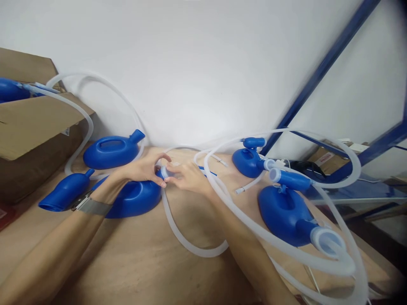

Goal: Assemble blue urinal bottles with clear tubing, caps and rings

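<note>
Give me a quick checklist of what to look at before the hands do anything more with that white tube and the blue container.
1. Left hand on the neck of the blue container: ok, fingers curl over it.
2. Right hand pinching the white tube end: ok.
3. Tube end seated in the neck: cannot tell, fingers cover the joint.
4. Tube free of kinks: ok in the visible loop on the wooden table.
5. Tube clear of the other tubes to the right: cannot tell, the right forearm hides where they meet.
6. Container resting flat: ok.
</note>
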Tool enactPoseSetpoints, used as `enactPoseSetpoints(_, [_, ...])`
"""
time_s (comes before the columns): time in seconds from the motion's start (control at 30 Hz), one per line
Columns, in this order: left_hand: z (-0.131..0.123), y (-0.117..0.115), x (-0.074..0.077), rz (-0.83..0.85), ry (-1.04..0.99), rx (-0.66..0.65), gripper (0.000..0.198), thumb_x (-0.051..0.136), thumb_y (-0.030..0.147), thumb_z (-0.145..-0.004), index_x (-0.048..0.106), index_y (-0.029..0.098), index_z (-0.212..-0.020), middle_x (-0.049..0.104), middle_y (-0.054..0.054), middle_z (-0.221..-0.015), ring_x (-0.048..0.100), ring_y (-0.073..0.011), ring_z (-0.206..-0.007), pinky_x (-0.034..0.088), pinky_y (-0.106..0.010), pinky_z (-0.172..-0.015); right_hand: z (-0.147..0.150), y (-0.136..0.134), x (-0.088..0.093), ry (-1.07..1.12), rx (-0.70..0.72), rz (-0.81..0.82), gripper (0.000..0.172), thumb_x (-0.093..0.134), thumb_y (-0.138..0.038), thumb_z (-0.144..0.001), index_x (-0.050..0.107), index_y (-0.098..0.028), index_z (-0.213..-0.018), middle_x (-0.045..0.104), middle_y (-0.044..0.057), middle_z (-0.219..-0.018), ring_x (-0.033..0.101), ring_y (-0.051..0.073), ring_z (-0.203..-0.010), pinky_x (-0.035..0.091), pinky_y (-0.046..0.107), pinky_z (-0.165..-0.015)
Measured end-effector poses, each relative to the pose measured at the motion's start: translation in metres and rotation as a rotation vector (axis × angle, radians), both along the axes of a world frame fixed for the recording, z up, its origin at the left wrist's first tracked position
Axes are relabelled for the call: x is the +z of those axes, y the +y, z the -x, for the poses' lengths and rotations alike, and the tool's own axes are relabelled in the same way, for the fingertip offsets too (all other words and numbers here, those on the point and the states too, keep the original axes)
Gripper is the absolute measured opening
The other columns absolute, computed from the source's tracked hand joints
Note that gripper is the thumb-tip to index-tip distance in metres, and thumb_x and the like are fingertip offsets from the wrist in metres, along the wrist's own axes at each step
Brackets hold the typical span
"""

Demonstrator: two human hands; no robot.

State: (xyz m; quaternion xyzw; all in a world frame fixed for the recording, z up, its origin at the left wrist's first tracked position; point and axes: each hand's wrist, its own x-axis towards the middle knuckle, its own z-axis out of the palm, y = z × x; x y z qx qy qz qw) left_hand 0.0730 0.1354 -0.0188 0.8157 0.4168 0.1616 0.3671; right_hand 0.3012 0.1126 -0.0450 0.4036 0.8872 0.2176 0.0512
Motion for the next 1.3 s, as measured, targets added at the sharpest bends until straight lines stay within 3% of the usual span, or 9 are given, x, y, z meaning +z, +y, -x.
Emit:
enactPoseSetpoints(0.13, [-0.003, -0.002, 0.001, 0.011, -0.031, 0.024, 0.085, 0.089, 0.051, -0.058, 0.048, 0.017, -0.124, 0.052, -0.001, -0.09, 0.049, -0.0125, -0.069, 0.043, -0.024, -0.058, -0.001, 0.006, 0.009, 0.0, 0.056, 0.069, 0.074, -0.018, -0.063, -0.097, 0.029, -0.055, -0.153, 0.027, -0.034, -0.121, -0.02, -0.02, -0.086, -0.015, -0.003, -0.074])
enactPoseSetpoints(0.3, [-0.005, -0.006, 0.001, 0.019, -0.048, 0.059, 0.085, 0.09, 0.051, -0.057, 0.047, 0.017, -0.123, 0.053, 0.0, -0.086, 0.049, -0.0124, -0.069, 0.042, -0.024, -0.059, -0.003, 0.011, 0.002, 0.056, 0.05, 0.056, 0.081, -0.026, -0.07, -0.094, 0.028, -0.058, -0.153, 0.021, -0.028, -0.134, -0.015, -0.035, -0.1, -0.018, -0.018, -0.079])
enactPoseSetpoints(0.5, [-0.005, -0.004, -0.011, -0.052, -0.102, 0.09, 0.097, 0.092, 0.056, -0.055, 0.052, 0.015, -0.134, 0.061, -0.011, -0.12, 0.06, -0.0177, -0.091, 0.053, -0.03, -0.08, -0.003, 0.009, -0.01, 0.093, -0.032, -0.005, 0.085, -0.03, -0.073, -0.093, 0.015, -0.056, -0.163, 0.014, -0.018, -0.142, -0.007, -0.032, -0.138, -0.011, -0.039, -0.124])
enactPoseSetpoints(0.7, [0.022, -0.006, 0.001, -0.085, 0.011, 0.013, 0.084, 0.077, 0.067, -0.076, 0.06, 0.017, -0.142, 0.059, -0.011, -0.145, 0.057, -0.0263, -0.132, 0.046, -0.033, -0.111, -0.004, 0.005, -0.004, -0.002, -0.106, 0.038, 0.084, -0.031, -0.072, -0.093, 0.006, -0.054, -0.167, 0.011, -0.017, -0.143, -0.003, -0.03, -0.135, 0.006, -0.025, -0.147])
enactPoseSetpoints(0.8, [0.047, -0.008, 0.012, 0.032, 0.054, -0.013, 0.064, 0.062, 0.068, -0.091, 0.071, 0.018, -0.13, 0.068, -0.008, -0.133, 0.063, -0.0254, -0.124, 0.048, -0.029, -0.106, -0.01, 0.002, -0.001, -0.015, -0.135, 0.06, 0.081, -0.024, -0.069, -0.093, -0.003, -0.052, -0.17, 0.008, -0.015, -0.145, -0.002, -0.026, -0.138, 0.014, -0.01, -0.153])
enactPoseSetpoints(0.93, [0.059, -0.008, 0.016, 0.018, 0.058, -0.024, 0.055, 0.07, 0.065, -0.086, 0.079, 0.015, -0.107, 0.075, -0.009, -0.11, 0.07, -0.0251, -0.104, 0.054, -0.027, -0.088, -0.011, 0.003, -0.002, -0.019, -0.06, 0.104, 0.076, -0.023, -0.061, -0.096, -0.009, -0.052, -0.17, 0.007, -0.014, -0.145, -0.004, -0.021, -0.142, 0.019, 0.012, -0.153])
enactPoseSetpoints(1.07, [0.05, -0.011, 0.015, 0.132, -0.012, -0.091, 0.052, 0.078, 0.055, -0.084, 0.077, 0.017, -0.119, 0.073, -0.009, -0.119, 0.068, -0.0249, -0.112, 0.054, -0.028, -0.095, -0.004, 0.004, -0.003, 0.01, -0.054, 0.091, 0.075, -0.017, -0.06, -0.094, -0.007, -0.053, -0.169, 0.007, -0.013, -0.146, -0.006, -0.016, -0.144, 0.022, 0.033, -0.143])
enactPoseSetpoints(1.2, [0.05, -0.012, 0.013, 0.233, -0.119, -0.122, 0.046, 0.072, 0.055, -0.091, 0.077, 0.017, -0.116, 0.072, -0.01, -0.121, 0.066, -0.024, -0.118, 0.051, -0.029, -0.104, 0.001, 0.001, -0.003, 0.063, -0.076, 0.115, 0.076, -0.026, -0.067, -0.095, 0.003, -0.055, -0.164, 0.011, -0.014, -0.145, -0.007, -0.018, -0.14, 0.017, 0.04, -0.14])
enactPoseSetpoints(1.3, [0.054, -0.007, 0.008, 0.188, -0.077, -0.041, 0.044, 0.07, 0.057, -0.092, 0.077, 0.015, -0.1, 0.074, -0.009, -0.106, 0.068, -0.0198, -0.1, 0.053, -0.023, -0.088, 0.002, 0.003, -0.006, 0.095, -0.067, 0.11, 0.083, -0.036, -0.07, -0.094, 0.008, -0.056, -0.163, 0.014, -0.014, -0.144, -0.009, -0.021, -0.136, 0.008, 0.039, -0.146])
